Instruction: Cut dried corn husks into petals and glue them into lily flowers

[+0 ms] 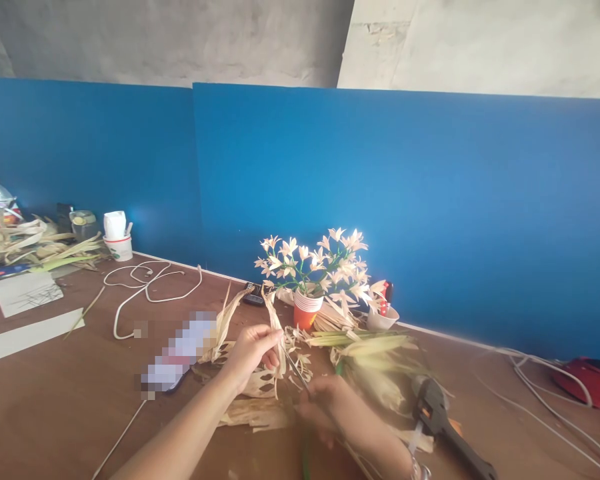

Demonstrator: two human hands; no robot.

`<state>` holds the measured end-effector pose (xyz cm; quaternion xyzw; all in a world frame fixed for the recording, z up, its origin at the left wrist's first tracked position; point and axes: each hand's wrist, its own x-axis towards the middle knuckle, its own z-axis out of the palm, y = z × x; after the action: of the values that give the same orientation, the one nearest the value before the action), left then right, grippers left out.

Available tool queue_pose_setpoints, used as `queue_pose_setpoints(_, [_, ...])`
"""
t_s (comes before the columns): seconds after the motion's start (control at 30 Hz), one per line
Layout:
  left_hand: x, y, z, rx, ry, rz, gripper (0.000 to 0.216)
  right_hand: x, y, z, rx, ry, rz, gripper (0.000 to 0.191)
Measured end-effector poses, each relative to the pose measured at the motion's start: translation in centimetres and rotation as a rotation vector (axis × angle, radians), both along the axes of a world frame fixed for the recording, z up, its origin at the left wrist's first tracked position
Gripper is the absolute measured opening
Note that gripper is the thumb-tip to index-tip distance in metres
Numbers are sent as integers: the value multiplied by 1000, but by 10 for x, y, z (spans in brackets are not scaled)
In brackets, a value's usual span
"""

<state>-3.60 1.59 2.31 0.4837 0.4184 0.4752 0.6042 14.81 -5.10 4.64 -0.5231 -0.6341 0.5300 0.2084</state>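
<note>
My left hand (254, 352) is closed, pinching a pale strip of dried corn husk (274, 313) that stands up from the thumb and fingers. My right hand (333, 407) is smeared by motion and closed around a thin, pointed metal tool (296, 370). The tool's tip reaches the husk beside my left fingertips; its handle is hidden in the hand. Small cut husk petals (300, 360) and torn husk pieces (255, 413) lie under and around both hands. Just behind stands an orange paper cup (306, 316) with husk flowers (337, 263) on green stems.
A glue gun (443, 427) lies right of my right forearm, near leafy husks (375, 360). A phone (180, 353) with a cable is at left. White cords (145, 283), a white cup (118, 247) and a husk pile (25, 240) sit farther left. A blue partition (380, 167) borders the table.
</note>
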Motion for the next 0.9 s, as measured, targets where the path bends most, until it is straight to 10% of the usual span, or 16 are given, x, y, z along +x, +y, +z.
queue_pose_setpoints(0.9, [4, -1, 2, 0, -69, 151, 31, 3, 2, -8, -48, -50, 22, 15])
